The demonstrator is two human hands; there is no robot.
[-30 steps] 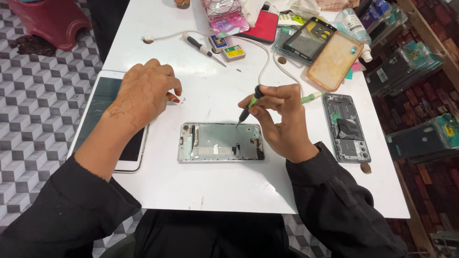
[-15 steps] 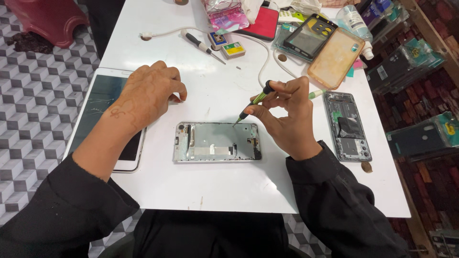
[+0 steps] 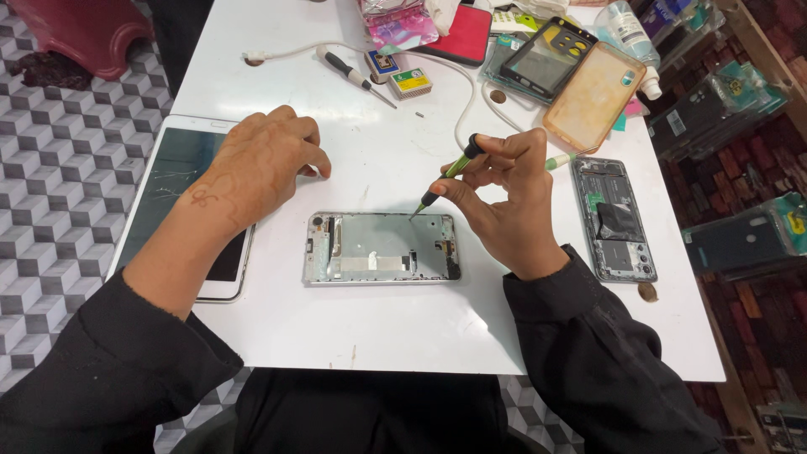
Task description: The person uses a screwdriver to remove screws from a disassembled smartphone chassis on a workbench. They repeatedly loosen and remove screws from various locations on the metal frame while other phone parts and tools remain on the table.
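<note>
Landmark: the opened phone frame [image 3: 382, 247], lying flat on the white table [image 3: 353, 328] directly in front of you.

Surroundings, placed from that frame:
- Left of it, a white tablet [image 3: 172, 202] with a dark, scratched screen; your left forearm lies across its near corner.
- Right of it, a second opened phone [image 3: 614, 219], circuitry exposed, with a small brown coin [image 3: 646, 292] just beside its near end.
- Beyond it, a spare black-handled screwdriver [image 3: 353, 74], two small boxes [image 3: 399, 73], a white cable [image 3: 466, 88] curving toward your right hand, a red case [image 3: 461, 34], a dark phone back cover [image 3: 548, 57] and a translucent orange case [image 3: 593, 94].
- Nothing lies between your hands and the frame.

Appearance of the frame: silver-grey metal plate, long side toward you, a dark strip at its right end, small parts along its left end.

Hands:
- Your right hand [image 3: 508, 206] pinches a green-and-black screwdriver [image 3: 445, 178] between thumb and fingers, its tip touching the frame's far edge, right of centre.
- Your left hand [image 3: 265, 164] rests knuckles-up on the table, fingers curled under, beyond the frame's left end, apart from it; whether it grips anything cannot be told.

Count: two opened phones, two screwdrivers, one tablet, two small boxes, one coin.
</note>
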